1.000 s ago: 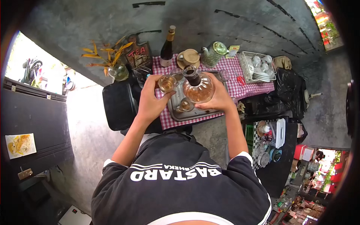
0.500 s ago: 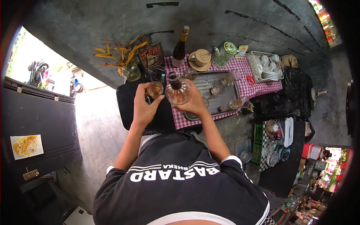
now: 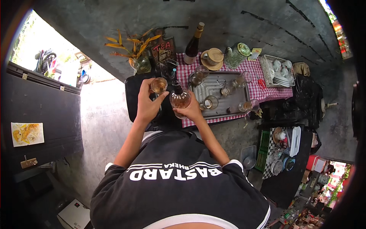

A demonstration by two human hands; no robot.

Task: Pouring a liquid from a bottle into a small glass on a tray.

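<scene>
My left hand (image 3: 149, 102) is closed round a drinking glass (image 3: 159, 85) with amber liquid in it. Close beside it, my right hand (image 3: 193, 110) grips a clear, ribbed decanter (image 3: 180, 100) with a dark neck; amber-pink liquid shows inside. The glass and the decanter are held apart, side by side, near the tray's left end. On the grey metal tray (image 3: 219, 110) stand several clear glasses, among them a glass (image 3: 211, 102) just right of the decanter and another glass (image 3: 201, 72) at the tray's far left corner.
Behind the tray are a dark wine bottle (image 3: 193, 45), a cup (image 3: 214, 56) on a saucer and a green speckled teapot (image 3: 237, 56). A white basket (image 3: 277, 72) of dishes stands at the right. Yellow leaves fill a vase (image 3: 142, 63) at the left; a black chair (image 3: 131, 97) stands below.
The decanter has moved a little left and lower, away from over the tray. More of the tray and its near-left glass now shows. The view has shifted slightly.
</scene>
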